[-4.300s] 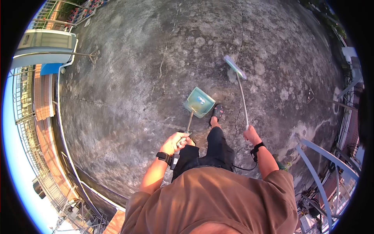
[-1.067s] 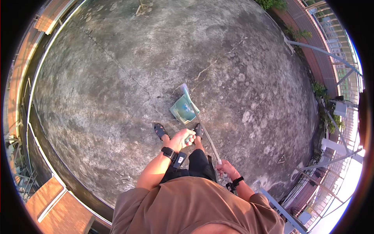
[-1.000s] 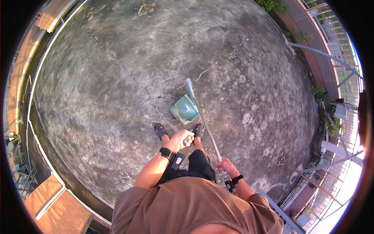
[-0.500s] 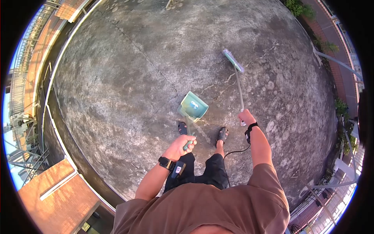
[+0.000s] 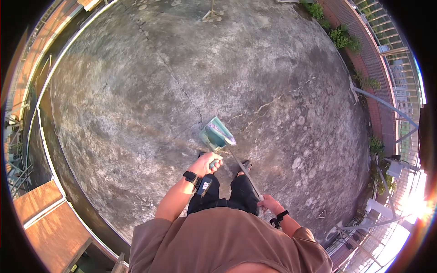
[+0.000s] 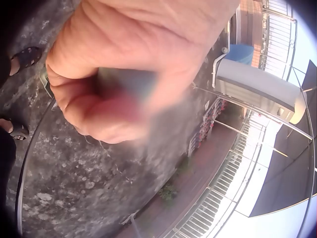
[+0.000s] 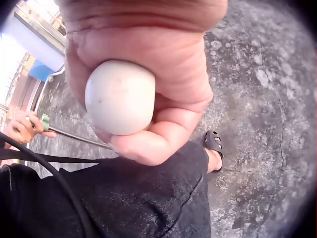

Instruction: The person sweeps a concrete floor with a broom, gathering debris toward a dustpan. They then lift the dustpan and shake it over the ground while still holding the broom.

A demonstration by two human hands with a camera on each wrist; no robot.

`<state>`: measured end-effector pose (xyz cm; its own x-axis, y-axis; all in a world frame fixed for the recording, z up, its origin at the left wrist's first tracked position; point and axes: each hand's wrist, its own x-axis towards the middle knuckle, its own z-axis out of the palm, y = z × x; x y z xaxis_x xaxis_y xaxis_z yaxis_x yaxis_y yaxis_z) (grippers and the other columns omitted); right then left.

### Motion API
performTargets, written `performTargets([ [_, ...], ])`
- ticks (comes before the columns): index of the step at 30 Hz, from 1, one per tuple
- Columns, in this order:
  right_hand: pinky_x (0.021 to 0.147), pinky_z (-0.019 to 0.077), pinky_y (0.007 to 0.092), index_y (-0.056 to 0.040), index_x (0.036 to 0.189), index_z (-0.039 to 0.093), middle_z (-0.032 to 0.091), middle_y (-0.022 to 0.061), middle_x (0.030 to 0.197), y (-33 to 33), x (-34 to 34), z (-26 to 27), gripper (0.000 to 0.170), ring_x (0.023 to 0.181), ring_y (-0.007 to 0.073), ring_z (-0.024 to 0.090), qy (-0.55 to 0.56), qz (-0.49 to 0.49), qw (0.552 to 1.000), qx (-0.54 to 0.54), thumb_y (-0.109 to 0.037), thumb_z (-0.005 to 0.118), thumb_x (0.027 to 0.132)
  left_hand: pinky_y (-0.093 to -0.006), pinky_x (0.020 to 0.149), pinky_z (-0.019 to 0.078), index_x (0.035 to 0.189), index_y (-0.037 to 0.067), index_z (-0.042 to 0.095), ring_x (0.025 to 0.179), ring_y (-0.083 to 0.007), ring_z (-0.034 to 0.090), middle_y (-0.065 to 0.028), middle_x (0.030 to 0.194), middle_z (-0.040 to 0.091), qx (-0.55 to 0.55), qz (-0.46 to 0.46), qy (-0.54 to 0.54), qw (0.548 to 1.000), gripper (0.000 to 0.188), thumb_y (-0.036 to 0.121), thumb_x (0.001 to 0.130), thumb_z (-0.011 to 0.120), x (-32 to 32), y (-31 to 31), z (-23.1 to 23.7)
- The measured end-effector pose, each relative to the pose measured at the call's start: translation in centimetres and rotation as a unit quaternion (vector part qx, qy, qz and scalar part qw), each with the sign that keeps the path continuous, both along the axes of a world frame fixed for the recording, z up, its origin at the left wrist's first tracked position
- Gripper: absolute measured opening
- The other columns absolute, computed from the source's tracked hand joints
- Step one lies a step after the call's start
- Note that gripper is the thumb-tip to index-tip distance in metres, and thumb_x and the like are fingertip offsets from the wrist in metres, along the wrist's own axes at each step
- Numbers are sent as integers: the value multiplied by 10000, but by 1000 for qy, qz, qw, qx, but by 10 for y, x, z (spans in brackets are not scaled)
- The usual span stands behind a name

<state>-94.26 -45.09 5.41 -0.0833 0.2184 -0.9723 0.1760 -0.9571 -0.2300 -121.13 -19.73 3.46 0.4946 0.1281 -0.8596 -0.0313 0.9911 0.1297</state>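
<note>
Left hand [image 5: 205, 164] grips the dustpan [image 5: 212, 139] by its handle [image 5: 213, 164], right hand [image 5: 272, 205] grips the broom [image 5: 245, 173]. Dustpan is at left hand's one o'clock, broom head [image 5: 222, 133] over it, perhaps touching. Sweeping-in seems the step; next move calls for a steady dustpan.

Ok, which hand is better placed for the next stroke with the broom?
Probably the right hand: it grips the broom handle, and the head view shows the broom head overlapping the dustpan. The left hand looks occupied, holding the green grip.
</note>
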Motion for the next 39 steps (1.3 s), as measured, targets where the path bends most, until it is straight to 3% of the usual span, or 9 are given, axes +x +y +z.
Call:
performTargets([
  [6, 363, 414, 287, -20, 693, 470, 503, 39, 538, 43, 36, 4, 137, 419, 127, 504, -80, -3, 991, 107, -47, 602, 717, -169, 354, 289, 714, 33, 469, 428, -44, 381, -24, 631, 470, -52, 24, -62, 996, 132, 106, 812, 518, -26, -8, 4],
  [11, 331, 378, 285, -16, 660, 465, 489, 53, 493, 154, 100, -34, 121, 372, 139, 480, -145, 1, 976, 162, -43, 574, 706, -174, 347, 279, 730, 7, 467, 422, -35, 359, 10, 588, 418, -47, 39, -29, 998, 161, 119, 840, 502, -42, -5, 22],
  [19, 395, 410, 318, 38, 572, 545, 544, 117, 498, 280, 153, -154, 118, 425, 192, 548, -194, 2, 955, 225, -53, 555, 646, -185, 353, 277, 747, 15, 458, 403, -35, 352, 7, 576, 413, -76, 63, 55, 994, 171, 146, 834, 524, -54, 27, 30],
  [23, 402, 425, 329, 51, 580, 552, 549, 140, 495, 267, 111, -175, 78, 462, 227, 583, -189, -37, 962, 193, -19, 540, 611, -184, 349, 273, 741, 18, 463, 401, -34, 347, 8, 570, 414, -72, 22, 45, 996, 164, 140, 837, 517, -69, 41, 14],
  [26, 439, 467, 358, 82, 665, 537, 575, 183, 587, 216, 61, -168, 100, 504, 261, 603, -219, 46, 961, 164, -15, 537, 645, -194, 361, 290, 722, 7, 484, 394, -56, 361, -5, 560, 438, -64, 32, 65, 995, 194, 157, 841, 517, -69, 60, 18],
  [27, 459, 482, 359, 89, 701, 523, 580, 198, 615, 182, 49, -195, 114, 521, 272, 609, -216, 129, 951, 179, -15, 536, 654, -191, 364, 294, 730, -2, 489, 399, -55, 364, -5, 566, 440, -45, 26, 86, 995, 196, 157, 843, 517, -71, 69, 19],
  [31, 507, 478, 341, 82, 726, 526, 602, 158, 600, 148, -20, -85, 194, 576, 231, 625, -85, 138, 985, 60, -96, 576, 668, -174, 353, 287, 757, -14, 488, 426, -48, 388, -19, 639, 468, -45, 4, 10, 999, 168, 130, 844, 508, -94, 96, 12],
  [37, 459, 440, 314, 47, 735, 517, 575, 107, 562, 118, -96, -26, 153, 507, 177, 571, -23, 179, 983, 40, -83, 583, 685, -160, 338, 281, 737, 11, 444, 432, -25, 369, -19, 642, 457, -57, -15, -11, 998, 156, 111, 848, 490, -108, 127, 14],
  [39, 437, 423, 298, 23, 732, 500, 541, 70, 544, 111, -108, -16, 152, 478, 152, 537, -9, 22, 998, 55, -83, 602, 691, -158, 342, 291, 722, 23, 439, 438, -30, 390, -29, 641, 467, -74, 0, -9, 997, 145, 93, 835, 496, -112, 128, 9],
])
